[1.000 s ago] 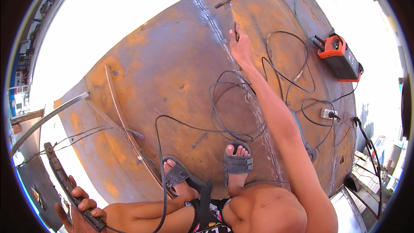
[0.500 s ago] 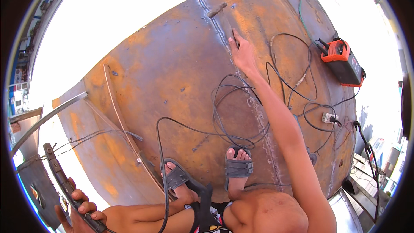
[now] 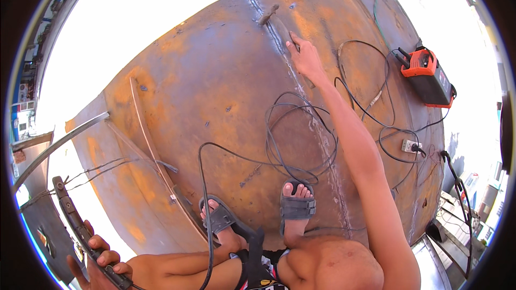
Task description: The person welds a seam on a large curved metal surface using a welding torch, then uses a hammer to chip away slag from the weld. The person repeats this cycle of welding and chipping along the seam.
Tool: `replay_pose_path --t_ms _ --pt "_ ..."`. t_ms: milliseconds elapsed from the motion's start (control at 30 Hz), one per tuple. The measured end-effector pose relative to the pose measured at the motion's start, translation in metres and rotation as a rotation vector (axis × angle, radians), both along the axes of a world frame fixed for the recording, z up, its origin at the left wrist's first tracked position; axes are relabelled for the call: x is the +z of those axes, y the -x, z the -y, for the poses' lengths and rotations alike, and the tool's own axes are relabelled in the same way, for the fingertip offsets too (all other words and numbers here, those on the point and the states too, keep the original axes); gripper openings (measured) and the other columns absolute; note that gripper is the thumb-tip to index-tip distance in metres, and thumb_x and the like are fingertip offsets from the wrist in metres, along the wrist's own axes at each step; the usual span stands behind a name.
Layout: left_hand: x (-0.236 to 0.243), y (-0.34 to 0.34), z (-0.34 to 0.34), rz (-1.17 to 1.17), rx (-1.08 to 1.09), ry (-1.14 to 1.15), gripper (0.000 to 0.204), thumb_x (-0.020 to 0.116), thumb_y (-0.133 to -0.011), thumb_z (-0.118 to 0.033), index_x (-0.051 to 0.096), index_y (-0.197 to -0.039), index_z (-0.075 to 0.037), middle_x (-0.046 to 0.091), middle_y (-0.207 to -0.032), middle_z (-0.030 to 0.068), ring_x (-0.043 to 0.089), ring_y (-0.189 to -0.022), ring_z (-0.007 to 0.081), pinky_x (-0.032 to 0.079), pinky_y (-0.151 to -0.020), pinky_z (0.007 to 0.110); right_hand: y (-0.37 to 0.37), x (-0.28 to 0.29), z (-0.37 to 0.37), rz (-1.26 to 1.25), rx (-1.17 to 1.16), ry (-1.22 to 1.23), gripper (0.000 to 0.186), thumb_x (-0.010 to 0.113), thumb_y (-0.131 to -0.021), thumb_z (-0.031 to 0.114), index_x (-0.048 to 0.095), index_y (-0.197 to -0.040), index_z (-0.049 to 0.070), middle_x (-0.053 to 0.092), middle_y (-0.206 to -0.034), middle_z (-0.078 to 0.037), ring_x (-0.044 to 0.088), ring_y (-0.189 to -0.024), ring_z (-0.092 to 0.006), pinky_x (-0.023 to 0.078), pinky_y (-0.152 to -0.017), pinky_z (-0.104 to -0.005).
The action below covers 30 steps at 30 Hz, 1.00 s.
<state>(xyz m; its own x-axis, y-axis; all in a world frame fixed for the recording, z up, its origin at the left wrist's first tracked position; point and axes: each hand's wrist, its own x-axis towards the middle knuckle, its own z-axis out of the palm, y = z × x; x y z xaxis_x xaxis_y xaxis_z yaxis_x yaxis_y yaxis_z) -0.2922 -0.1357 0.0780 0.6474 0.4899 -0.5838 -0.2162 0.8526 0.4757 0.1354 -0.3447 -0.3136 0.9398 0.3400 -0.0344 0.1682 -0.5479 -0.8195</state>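
Note:
My right hand [image 3: 308, 62] reaches far forward, closed round the handle of a chipping hammer [image 3: 268, 15]. The hammer's head is over or against the weld seam [image 3: 277, 40] on a large curved, rusty steel plate [image 3: 226, 86]; whether it touches cannot be told. At the lower left, my left hand [image 3: 109, 258] grips a long dark welding electrode holder [image 3: 70, 204], raised off the steel. A black cable runs from its lower end. No rod shows clearly in its jaw.
An orange and black welding machine [image 3: 428, 78] stands at the right, near a white power socket [image 3: 411, 146]. Loops of black cable [image 3: 271, 134] lie between it and my sandalled feet [image 3: 297, 207]. A thin bent metal strip [image 3: 142, 129] lies left. The steel curves away at its edges.
My right hand and the hammer have shifted slightly; the hammer's head is tilted differently and the handle's end now shows below the hand. The left hand stays nearly still.

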Motion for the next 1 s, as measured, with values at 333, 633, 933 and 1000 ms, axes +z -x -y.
replay_pose_path --t_ms 333,633,933,1000 --pt "0.004 0.018 -0.013 -0.03 -0.148 -0.007 0.067 0.06 -0.1 -0.035 0.029 -0.153 -0.008 0.048 -0.129 0.0129 0.05 -0.11 0.0244 0.037 -0.097 0.046 0.0 -0.017 -0.005 0.191 -0.064 0.015 0.051 0.055 -0.104 0.02 0.049 -0.149 -0.003 0.07 -0.112 -0.032 0.067 -0.108 -0.0507 0.051 -0.094 -0.0518" --pt "0.0 0.015 -0.014 0.009 -0.145 0.009 0.065 0.059 -0.1 -0.034 0.03 -0.151 -0.007 0.048 -0.128 0.0134 0.05 -0.11 0.0246 0.038 -0.097 0.046 -0.004 -0.01 0.0 0.202 -0.068 -0.007 0.047 0.057 -0.103 0.022 0.056 -0.144 -0.002 0.068 -0.112 -0.034 0.066 -0.109 -0.0504 0.051 -0.094 -0.0514" --pt "0.004 0.007 0.001 0.019 -0.002 0.034 0.064 0.059 -0.1 -0.033 0.031 -0.15 -0.007 0.049 -0.127 0.0139 0.05 -0.111 0.0248 0.038 -0.097 0.045 -0.014 -0.011 -0.006 0.201 -0.021 0.025 0.046 0.058 -0.102 0.021 0.057 -0.142 -0.003 0.067 -0.115 -0.034 0.064 -0.112 -0.0511 0.05 -0.096 -0.0527" --pt "0.004 0.007 -0.001 0.013 0.009 0.021 0.063 0.059 -0.1 -0.033 0.031 -0.15 -0.006 0.049 -0.127 0.0139 0.05 -0.111 0.0248 0.038 -0.096 0.045 -0.003 -0.005 -0.009 0.231 -0.035 -0.008 0.046 0.058 -0.102 0.02 0.057 -0.141 -0.004 0.067 -0.116 -0.034 0.064 -0.113 -0.0514 0.05 -0.097 -0.0524"
